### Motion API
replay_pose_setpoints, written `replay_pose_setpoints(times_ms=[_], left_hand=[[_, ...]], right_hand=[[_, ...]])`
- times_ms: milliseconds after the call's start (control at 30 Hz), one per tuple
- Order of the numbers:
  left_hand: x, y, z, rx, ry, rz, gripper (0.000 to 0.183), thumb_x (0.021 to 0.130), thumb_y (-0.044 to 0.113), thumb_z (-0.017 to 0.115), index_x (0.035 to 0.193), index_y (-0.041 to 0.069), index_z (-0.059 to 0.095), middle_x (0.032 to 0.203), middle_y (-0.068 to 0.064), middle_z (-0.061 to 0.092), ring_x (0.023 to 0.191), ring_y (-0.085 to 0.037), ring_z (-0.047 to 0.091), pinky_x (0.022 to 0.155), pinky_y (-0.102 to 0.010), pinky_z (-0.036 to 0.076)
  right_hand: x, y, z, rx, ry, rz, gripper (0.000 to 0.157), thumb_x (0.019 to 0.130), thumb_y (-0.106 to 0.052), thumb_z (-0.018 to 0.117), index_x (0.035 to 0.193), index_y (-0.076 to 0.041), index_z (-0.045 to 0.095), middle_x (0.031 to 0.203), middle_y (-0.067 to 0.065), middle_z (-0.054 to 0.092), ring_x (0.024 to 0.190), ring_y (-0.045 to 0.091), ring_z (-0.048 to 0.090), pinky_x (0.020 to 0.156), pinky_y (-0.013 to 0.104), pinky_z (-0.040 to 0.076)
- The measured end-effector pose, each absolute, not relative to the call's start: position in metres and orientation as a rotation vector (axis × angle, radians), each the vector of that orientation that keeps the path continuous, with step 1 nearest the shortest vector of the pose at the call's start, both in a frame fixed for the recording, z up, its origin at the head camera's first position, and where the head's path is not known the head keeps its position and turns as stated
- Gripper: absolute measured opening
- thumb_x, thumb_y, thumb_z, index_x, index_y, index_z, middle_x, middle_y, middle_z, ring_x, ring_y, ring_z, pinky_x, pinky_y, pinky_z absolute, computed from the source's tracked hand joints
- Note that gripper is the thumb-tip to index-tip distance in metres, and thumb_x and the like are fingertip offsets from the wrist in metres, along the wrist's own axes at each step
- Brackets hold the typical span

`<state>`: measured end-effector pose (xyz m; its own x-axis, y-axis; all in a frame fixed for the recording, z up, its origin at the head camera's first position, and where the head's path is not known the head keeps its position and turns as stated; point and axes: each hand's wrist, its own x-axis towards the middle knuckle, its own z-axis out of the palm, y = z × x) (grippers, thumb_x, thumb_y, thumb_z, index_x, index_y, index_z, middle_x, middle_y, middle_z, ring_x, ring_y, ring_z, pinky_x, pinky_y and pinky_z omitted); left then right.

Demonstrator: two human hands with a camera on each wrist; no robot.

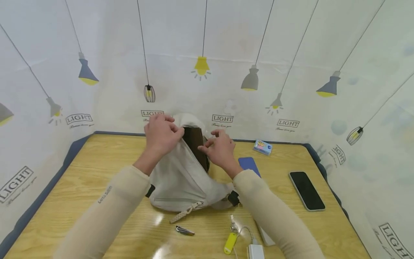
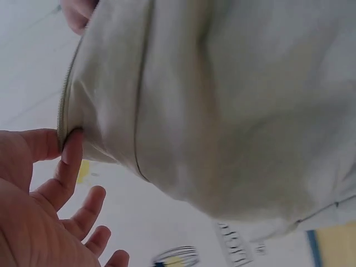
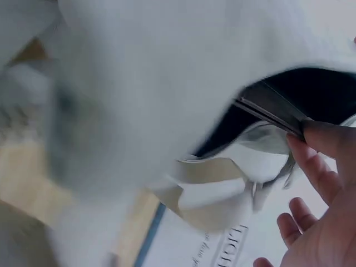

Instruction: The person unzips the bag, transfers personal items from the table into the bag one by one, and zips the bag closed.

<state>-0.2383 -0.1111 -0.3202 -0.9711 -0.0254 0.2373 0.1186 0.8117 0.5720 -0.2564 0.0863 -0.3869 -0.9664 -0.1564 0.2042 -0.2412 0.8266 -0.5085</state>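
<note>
Bag [image 1: 178,183], pale, unzipped, rested on the counter [image 1: 84,172]; my left hand [image 1: 162,135] pinched the opening's edge. Contents: one dark, flat item [image 1: 194,140] in the mouth, its edge pinched by my right hand [image 1: 221,149]. Outside, to the right, lay a phone [image 1: 306,191] and a small packet [image 1: 263,147].

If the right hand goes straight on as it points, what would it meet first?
The right hand would likely meet the pale bag, beyond the dark item it pinches; depth is unclear.

Head: I look down over the bag [image 1: 179,180].
Left wrist: near, facing its outside.
Right wrist: close, facing its opening [image 3: 328,92], shared with head.
</note>
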Motion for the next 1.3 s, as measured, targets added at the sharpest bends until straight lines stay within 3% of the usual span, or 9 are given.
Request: replay_pose_setpoints(times_ms=[333,700,1033,1300], left_hand=[[-0.253,-0.120,-0.359,0.070,-2.800,-0.977,0.033,0.089,0.034,0.057,0.082,0.012,0.078,0.129,-0.004,0.061,0.133,-0.035,0.039,0.104,-0.059,0.030],[-0.248,-0.117,-0.363,-0.009,-2.816,-0.962,0.032,0.091,0.032,0.058,0.083,0.008,0.077,0.130,-0.009,0.058,0.137,-0.035,0.033,0.108,-0.059,0.025],[-0.247,-0.116,-0.367,-0.113,-2.846,-0.843,0.032,0.091,0.035,0.059,0.089,0.011,0.079,0.134,-0.008,0.055,0.137,-0.036,0.032,0.107,-0.060,0.026],[-0.244,-0.118,-0.364,-0.078,-2.775,-0.923,0.030,0.090,0.034,0.061,0.086,0.009,0.077,0.132,-0.007,0.056,0.137,-0.033,0.032,0.108,-0.058,0.025]], right_hand=[[-0.247,0.086,-0.410,0.349,-2.921,0.817,0.026,0.089,-0.040,0.068,0.080,-0.017,0.078,0.134,0.007,0.055,0.125,0.031,0.050,0.093,0.059,0.037],[-0.247,0.089,-0.414,0.393,-3.031,0.890,0.020,0.089,-0.033,0.067,0.084,-0.017,0.077,0.140,0.009,0.049,0.129,0.032,0.047,0.094,0.059,0.037],[-0.249,0.071,-0.403,0.165,-2.999,1.299,0.025,0.089,-0.035,0.068,0.090,-0.013,0.079,0.138,0.005,0.051,0.130,0.025,0.047,0.102,0.053,0.039],[-0.251,0.057,-0.413,0.154,-3.080,1.089,0.026,0.090,-0.042,0.066,0.088,-0.019,0.078,0.138,0.004,0.052,0.130,0.022,0.047,0.101,0.059,0.036]])
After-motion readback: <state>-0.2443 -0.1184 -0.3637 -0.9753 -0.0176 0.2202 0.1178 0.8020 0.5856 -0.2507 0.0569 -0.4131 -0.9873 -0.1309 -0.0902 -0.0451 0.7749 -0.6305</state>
